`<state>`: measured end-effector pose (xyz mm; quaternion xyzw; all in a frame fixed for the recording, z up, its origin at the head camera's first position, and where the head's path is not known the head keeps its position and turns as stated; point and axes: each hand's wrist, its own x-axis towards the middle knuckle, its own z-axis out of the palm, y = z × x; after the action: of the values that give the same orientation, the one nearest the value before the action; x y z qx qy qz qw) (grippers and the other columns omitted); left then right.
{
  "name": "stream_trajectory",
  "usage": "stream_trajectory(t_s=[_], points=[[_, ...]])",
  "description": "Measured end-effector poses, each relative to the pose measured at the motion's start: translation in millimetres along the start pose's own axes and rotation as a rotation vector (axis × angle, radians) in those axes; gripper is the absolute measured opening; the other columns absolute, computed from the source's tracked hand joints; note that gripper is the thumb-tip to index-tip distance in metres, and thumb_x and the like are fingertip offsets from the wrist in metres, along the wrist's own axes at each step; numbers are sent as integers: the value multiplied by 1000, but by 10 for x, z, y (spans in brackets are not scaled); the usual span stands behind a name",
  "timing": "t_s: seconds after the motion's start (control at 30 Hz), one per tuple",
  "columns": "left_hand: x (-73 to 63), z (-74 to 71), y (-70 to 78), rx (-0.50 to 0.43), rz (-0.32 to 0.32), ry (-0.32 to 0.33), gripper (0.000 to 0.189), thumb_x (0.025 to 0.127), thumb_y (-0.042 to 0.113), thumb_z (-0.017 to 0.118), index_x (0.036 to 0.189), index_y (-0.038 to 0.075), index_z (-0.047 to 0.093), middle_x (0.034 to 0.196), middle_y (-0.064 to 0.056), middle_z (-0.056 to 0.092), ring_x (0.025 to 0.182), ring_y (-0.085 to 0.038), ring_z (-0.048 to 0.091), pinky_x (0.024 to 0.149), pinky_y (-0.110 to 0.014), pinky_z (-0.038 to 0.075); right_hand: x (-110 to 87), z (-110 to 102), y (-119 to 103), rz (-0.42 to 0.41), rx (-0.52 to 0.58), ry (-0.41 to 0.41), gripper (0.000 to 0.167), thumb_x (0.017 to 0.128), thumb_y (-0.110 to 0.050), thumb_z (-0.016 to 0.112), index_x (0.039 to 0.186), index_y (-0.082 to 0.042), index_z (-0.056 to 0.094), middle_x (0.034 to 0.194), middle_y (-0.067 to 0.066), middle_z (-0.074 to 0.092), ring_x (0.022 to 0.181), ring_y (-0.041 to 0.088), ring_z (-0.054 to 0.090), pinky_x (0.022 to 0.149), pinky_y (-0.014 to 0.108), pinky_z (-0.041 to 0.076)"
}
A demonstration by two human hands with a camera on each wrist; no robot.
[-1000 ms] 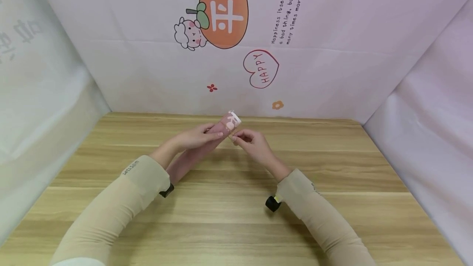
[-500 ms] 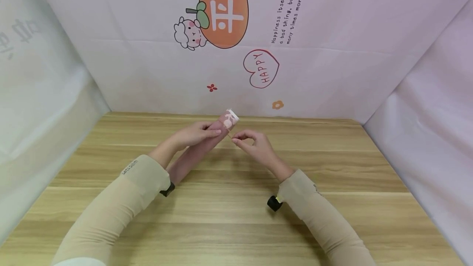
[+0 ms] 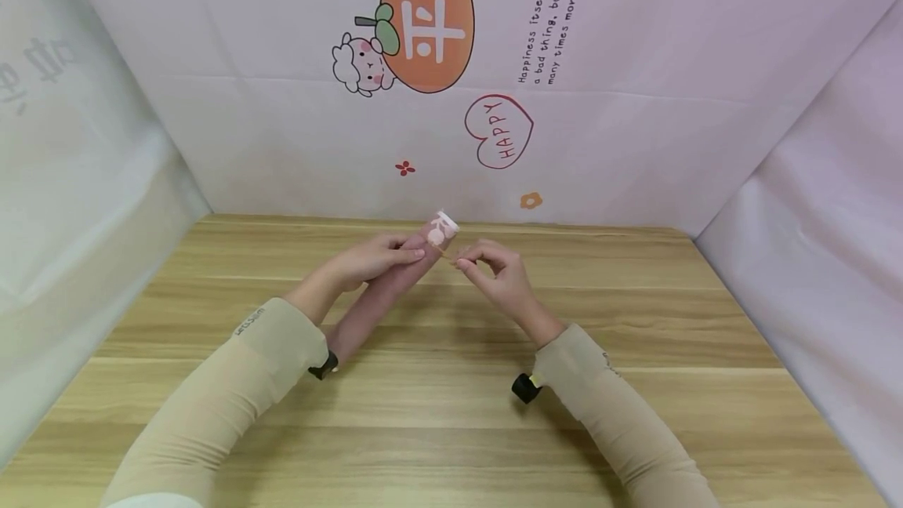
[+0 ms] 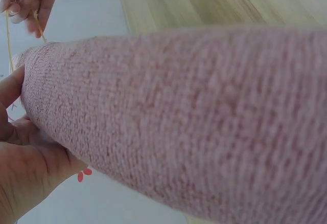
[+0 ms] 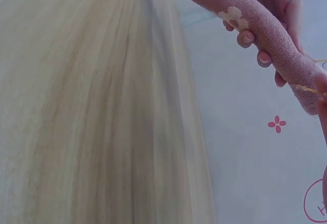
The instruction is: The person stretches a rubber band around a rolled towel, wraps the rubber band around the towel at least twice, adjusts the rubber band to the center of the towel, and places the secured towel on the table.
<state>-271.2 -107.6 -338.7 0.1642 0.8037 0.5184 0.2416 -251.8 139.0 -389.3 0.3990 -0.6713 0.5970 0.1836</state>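
Above the middle of the wooden table [image 3: 437, 429], a rolled pink cloth [image 3: 384, 298] slants from near left to far right. The left hand [image 3: 374, 259] has its fingers clamped around it, toward the far end. Farther right, the right hand [image 3: 499, 273] pinches a thin yellow band [image 3: 446, 255] between thumb and fingers, 2 strands running to the cloth.

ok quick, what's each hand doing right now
Left hand: closed, holding the pink fabric roll.
Right hand: closed, pinching a thin yellow band.
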Motion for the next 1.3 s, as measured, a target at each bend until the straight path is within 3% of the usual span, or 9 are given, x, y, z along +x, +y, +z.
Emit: stream_trajectory(t_s=[0.1,0.23,0.5,0.63,0.83,1.0,1.2,1.3], points=[[-8,21,25,-16,4,-7,40,107,28,55,136,-1,58,112,-11,62,89,-17,60,77,-30,52,1,-20,10,-22,25,-4,10,89,22,61,87,13,66,83,17,66,79,9,57,71,19,49],[-10,41,47,-30,-4,3,38,107,27,55,132,-1,59,108,-9,63,87,-16,60,77,-29,52,-1,-39,29,-46,25,-21,10,91,16,62,85,9,66,80,8,62,71,11,49,63,21,42],[8,37,68,-108,-70,31,52,107,28,54,148,-3,47,110,-10,63,91,-18,60,78,-31,53,5,-67,20,-14,-67,-41,11,92,10,66,83,3,69,76,12,63,63,8,43,55,18,35],[13,29,72,-141,-77,54,53,107,28,54,151,-1,45,113,-11,63,91,-18,61,78,-32,53,12,-100,-10,9,-141,-56,18,87,19,65,81,3,68,75,16,64,66,9,47,60,20,39],[-3,-27,50,-173,-76,75,55,107,28,53,154,2,42,123,-14,62,96,-20,61,81,-33,53,10,-162,1,57,-231,-65,13,86,20,64,82,9,68,79,22,68,80,9,61,80,21,50],[-23,-46,43,-199,-57,71,59,107,30,54,156,2,39,121,-14,62,92,-19,63,79,-32,54,-5,-227,-8,86,-266,-80,12,89,18,64,83,8,70,80,20,69,79,12,62,80,26,53],[-20,-42,26,-223,-62,98,56,109,25,50,158,3,34,137,-20,55,97,-19,61,83,-30,53,-45,-336,17,119,-297,-88,16,94,11,64,84,1,73,83,11,72,78,18,65,78,38,55],[-10,-22,1,-237,-62,113,53,110,22,48,157,1,36,133,-21,56,94,-18,62,82,-29,54,-73,-390,14,141,-311,-94,17,95,8,64,84,-1,73,84,9,72,80,21,66,79,40,55]])
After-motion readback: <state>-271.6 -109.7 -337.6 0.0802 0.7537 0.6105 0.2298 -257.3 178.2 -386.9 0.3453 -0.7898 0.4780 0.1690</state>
